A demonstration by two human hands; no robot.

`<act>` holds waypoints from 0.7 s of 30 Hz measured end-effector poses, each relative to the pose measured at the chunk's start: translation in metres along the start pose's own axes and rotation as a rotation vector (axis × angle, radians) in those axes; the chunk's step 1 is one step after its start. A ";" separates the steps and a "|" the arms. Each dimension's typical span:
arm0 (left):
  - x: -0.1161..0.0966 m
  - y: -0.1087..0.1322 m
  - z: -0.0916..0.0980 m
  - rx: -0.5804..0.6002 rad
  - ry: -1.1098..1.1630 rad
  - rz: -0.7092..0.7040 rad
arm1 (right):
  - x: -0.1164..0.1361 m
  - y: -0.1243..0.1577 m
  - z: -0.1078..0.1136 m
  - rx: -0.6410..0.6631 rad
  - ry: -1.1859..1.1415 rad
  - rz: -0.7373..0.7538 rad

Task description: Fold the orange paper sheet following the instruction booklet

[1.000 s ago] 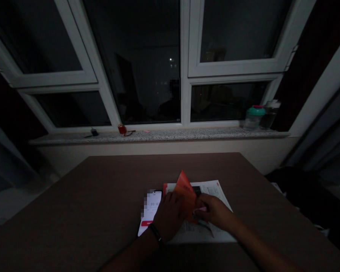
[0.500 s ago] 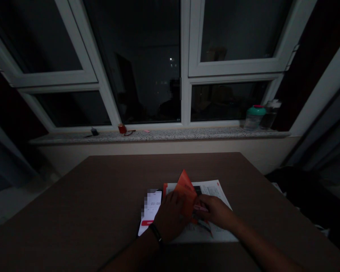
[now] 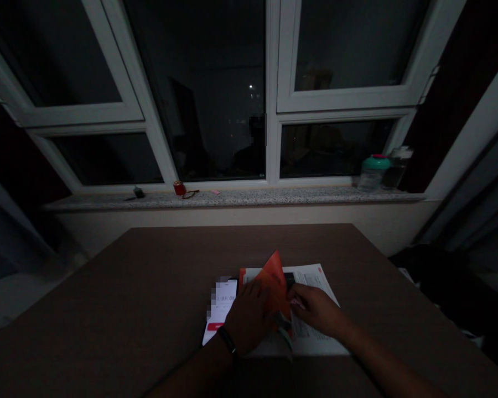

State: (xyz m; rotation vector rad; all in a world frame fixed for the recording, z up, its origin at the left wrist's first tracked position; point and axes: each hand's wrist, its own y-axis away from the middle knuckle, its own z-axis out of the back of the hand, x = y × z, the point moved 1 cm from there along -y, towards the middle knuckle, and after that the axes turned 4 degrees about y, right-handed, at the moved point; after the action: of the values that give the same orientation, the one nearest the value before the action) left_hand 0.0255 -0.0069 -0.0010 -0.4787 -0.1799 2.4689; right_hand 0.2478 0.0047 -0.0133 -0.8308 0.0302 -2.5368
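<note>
My left hand [image 3: 249,315] lies flat on an orange sheet [image 3: 276,282], fingers stretched out, with a dark band round the wrist. That sheet stands partly lifted, its tip pointing away from me, over an open printed booklet [image 3: 315,279]. A curled, darker edge of it shows below, between my hands. At the sheet's right edge my right hand [image 3: 315,309] is closed round a small pink thing [image 3: 297,302], slim like a cutter; its kind is too dark to make out. To the left of my left hand lies a lit phone [image 3: 223,307] with a timer on its screen.
The brown table [image 3: 170,260] reaches to the wall below a window. On the speckled sill [image 3: 249,197] stand a small red jar [image 3: 179,188], a small dark bottle [image 3: 138,192], a green-topped container [image 3: 374,171] and a clear bottle [image 3: 398,163].
The lifted tip of the orange sheet has swung a little to the right, and its lower edge has curled leftward. My right hand has shifted slightly right; my left hand stays put.
</note>
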 end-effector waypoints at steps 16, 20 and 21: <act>-0.003 -0.001 -0.003 0.091 0.008 -0.061 | 0.004 0.005 0.007 0.082 -0.147 0.097; -0.002 -0.002 -0.007 0.108 -0.022 -0.076 | 0.003 0.003 0.003 0.120 -0.183 0.108; -0.003 -0.002 -0.007 0.112 -0.021 -0.078 | 0.003 0.002 0.003 0.121 -0.192 0.110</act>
State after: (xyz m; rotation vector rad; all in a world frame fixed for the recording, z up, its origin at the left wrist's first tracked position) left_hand 0.0317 -0.0066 -0.0061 -0.3908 -0.0673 2.3931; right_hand 0.2482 0.0020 -0.0101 -0.9917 -0.1348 -2.3216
